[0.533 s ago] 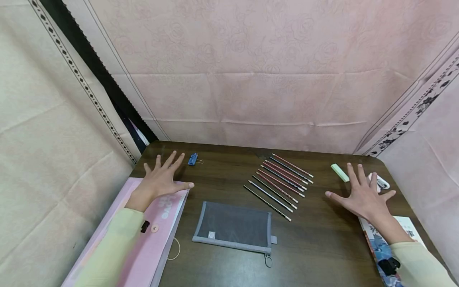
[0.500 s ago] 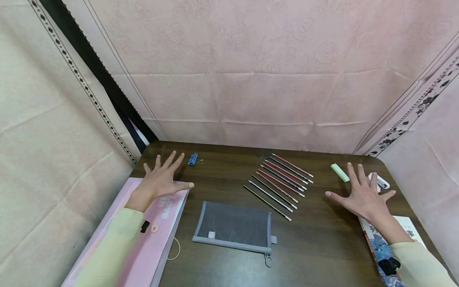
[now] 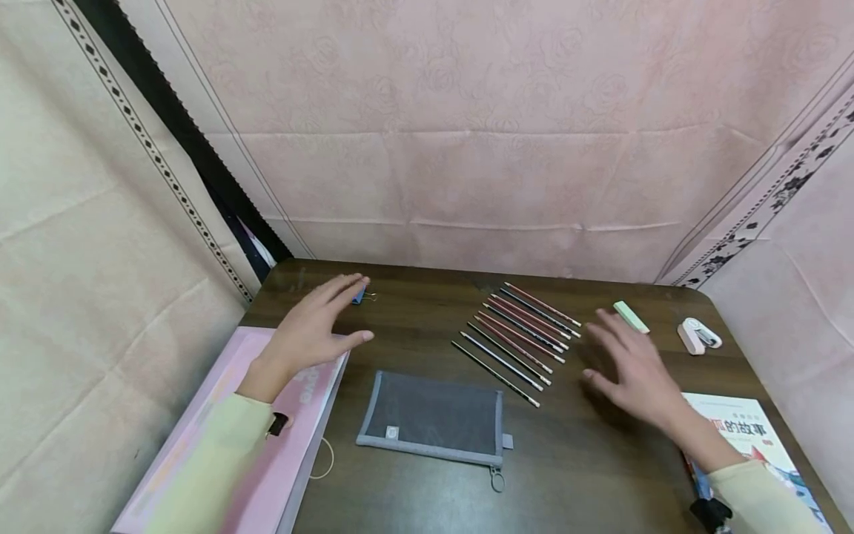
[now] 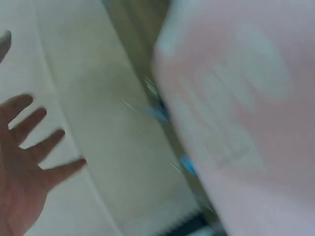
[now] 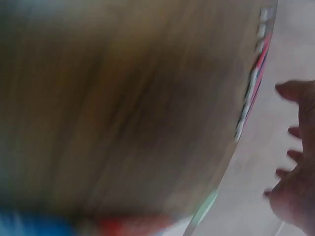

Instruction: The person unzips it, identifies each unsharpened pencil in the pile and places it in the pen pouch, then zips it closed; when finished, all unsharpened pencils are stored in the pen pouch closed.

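Pink folder [image 3: 296, 445]: flat, left side of a dark table [image 3: 567, 475], cord loop at its right edge.

Left hand [image 3: 300, 337]: over the folder's far end; thumb well apart from the fingers, nothing gripped.

Blue clip [image 3: 359, 298]: far left, partly hidden by the fingertips; contact cannot be told.

Grey mesh pouch [image 3: 440, 415]: near centre, lying flat; no contents made out.

Pencils [image 3: 520, 336]: loose slanting row, right of centre, beyond the pouch, none in it that can be seen.

Right hand [image 3: 634, 367]: just right of the pencils; thumb and fingers apart, holding nothing.

Pale green bar [image 3: 631, 317]: beside its fingertips, touch unclear.

Small white device [image 3: 699, 336]: far right.

Book [image 3: 734, 437]: near right, partly covered by the sleeve.

Progress, as judged: handling seems barely begun; nothing is picked up, and every piece awaits attention.
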Demonstrator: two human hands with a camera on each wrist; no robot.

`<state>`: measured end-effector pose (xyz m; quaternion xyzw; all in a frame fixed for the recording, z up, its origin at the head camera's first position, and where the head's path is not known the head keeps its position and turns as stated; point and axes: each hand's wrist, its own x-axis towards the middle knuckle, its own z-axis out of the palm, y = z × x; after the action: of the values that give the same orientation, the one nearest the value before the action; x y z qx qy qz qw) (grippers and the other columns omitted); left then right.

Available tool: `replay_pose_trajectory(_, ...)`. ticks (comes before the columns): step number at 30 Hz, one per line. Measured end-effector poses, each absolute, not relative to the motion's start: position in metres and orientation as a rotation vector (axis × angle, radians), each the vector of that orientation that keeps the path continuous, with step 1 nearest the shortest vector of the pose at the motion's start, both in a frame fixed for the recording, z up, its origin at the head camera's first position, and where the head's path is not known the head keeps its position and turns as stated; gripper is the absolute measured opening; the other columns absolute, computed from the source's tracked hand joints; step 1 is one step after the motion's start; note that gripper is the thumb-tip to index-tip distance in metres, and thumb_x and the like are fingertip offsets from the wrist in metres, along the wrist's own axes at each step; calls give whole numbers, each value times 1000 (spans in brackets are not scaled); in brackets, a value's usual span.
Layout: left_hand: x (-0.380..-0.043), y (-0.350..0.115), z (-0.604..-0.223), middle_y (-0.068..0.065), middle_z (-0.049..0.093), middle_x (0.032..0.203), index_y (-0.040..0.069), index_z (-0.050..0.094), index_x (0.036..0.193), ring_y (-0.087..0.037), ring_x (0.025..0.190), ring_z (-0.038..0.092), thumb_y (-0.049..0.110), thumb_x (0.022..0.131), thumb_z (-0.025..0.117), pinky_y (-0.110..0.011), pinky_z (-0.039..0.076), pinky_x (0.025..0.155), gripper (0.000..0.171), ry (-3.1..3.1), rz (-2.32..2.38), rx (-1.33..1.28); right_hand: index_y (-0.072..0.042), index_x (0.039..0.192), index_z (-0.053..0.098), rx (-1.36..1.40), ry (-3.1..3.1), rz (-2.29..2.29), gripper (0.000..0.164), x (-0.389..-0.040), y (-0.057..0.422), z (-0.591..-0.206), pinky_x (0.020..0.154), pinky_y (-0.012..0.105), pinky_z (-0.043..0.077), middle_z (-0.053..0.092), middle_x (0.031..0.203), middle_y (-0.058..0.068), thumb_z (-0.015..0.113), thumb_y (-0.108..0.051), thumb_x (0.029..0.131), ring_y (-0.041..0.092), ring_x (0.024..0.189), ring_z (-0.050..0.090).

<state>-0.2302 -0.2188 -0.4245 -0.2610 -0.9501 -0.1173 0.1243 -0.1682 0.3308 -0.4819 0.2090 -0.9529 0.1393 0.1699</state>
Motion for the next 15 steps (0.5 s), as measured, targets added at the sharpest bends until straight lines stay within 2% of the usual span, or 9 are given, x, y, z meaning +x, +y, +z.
replay_pose_trajectory(3,-211,-185,-412,4,51,137,30,50,138,-17,127,49,70,82,55,-43,43,105,69,-2661,-337,-983,-22,139,49,844,-2658,467,75,-158,294,-481,110,58,29,34,155,3,80,-33,72,31,140,36)
replay_pose_trajectory(5,-195,-160,-408,8,57,124,31,59,128,-12,114,55,66,85,56,-36,48,99,56,-2643,-305,-1142,-26,132,53,989,-2651,522,66,-148,269,-480,106,53,34,40,151,-1,79,-27,72,26,136,42)
replay_pose_trajectory(7,-177,-135,-405,12,59,116,32,64,121,-6,104,58,60,88,57,-30,51,92,44,-2685,-306,-1309,-29,125,57,1127,-2639,571,57,-138,248,-479,103,47,36,45,146,-4,78,-23,73,21,132,46)
replay_pose_trajectory(10,-151,-103,-402,16,61,112,33,65,119,1,94,60,50,91,59,-22,52,84,33,-2798,-372,-1561,-31,119,60,1299,-2612,620,49,-123,224,-477,101,42,37,49,141,-7,79,-22,74,16,128,48)
replay_pose_trajectory(15,-119,-65,-405,18,66,107,33,66,117,9,86,58,38,95,59,-14,50,74,24,-2790,-327,-1938,-38,125,56,1469,-2592,610,52,-105,204,-476,101,41,39,50,140,-8,78,-31,79,14,129,47)
